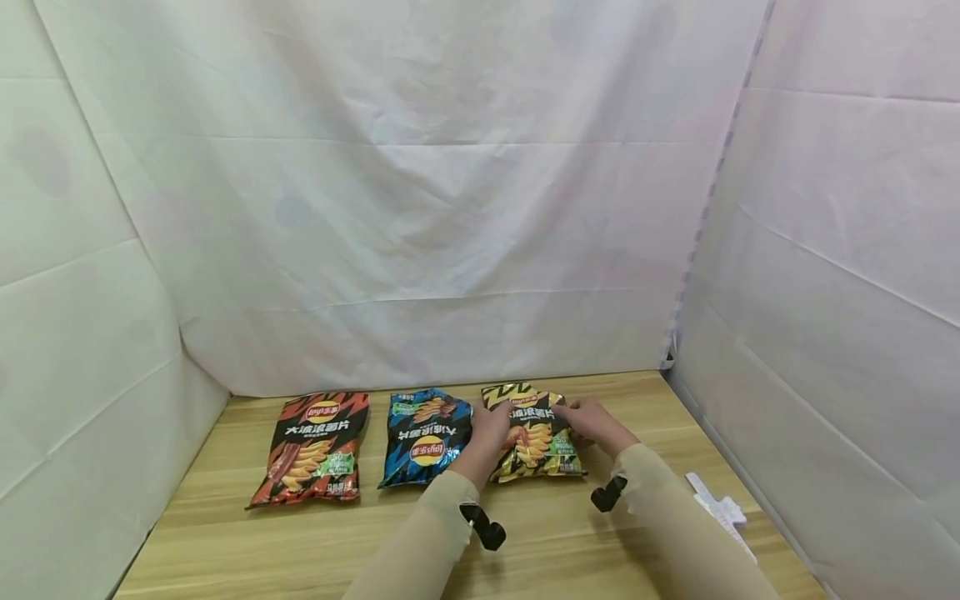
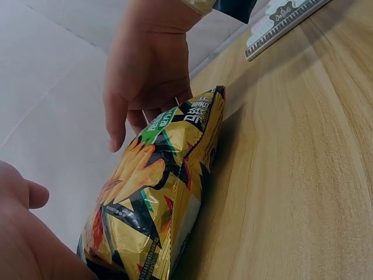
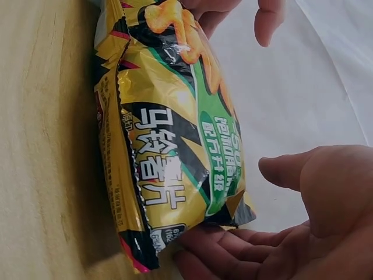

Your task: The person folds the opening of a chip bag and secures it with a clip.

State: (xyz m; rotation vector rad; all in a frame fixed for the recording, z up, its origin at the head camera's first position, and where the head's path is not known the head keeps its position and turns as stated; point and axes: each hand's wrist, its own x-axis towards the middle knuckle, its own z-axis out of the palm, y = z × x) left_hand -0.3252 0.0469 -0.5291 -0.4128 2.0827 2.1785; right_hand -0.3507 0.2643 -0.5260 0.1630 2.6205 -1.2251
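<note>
A yellow chip bag [image 1: 534, 435] lies on the wooden table [image 1: 570, 550], rightmost of a row. My left hand [image 1: 493, 419] rests against its left side and my right hand [image 1: 583, 417] against its right side. In the right wrist view the right hand [image 3: 274, 233] has its straight fingers at the lower corner of the yellow bag [image 3: 169, 146], thumb held off it. In the left wrist view the left hand [image 2: 23, 233] sits relaxed beside the bag [image 2: 157, 198]. Neither hand is curled round the bag.
A blue chip bag [image 1: 426, 437] lies just left of the yellow one, and a red chip bag [image 1: 311, 450] further left. A white plastic strip [image 1: 718, 508] lies near the table's right edge. White cloth walls [image 1: 450, 250] close in the back and both sides.
</note>
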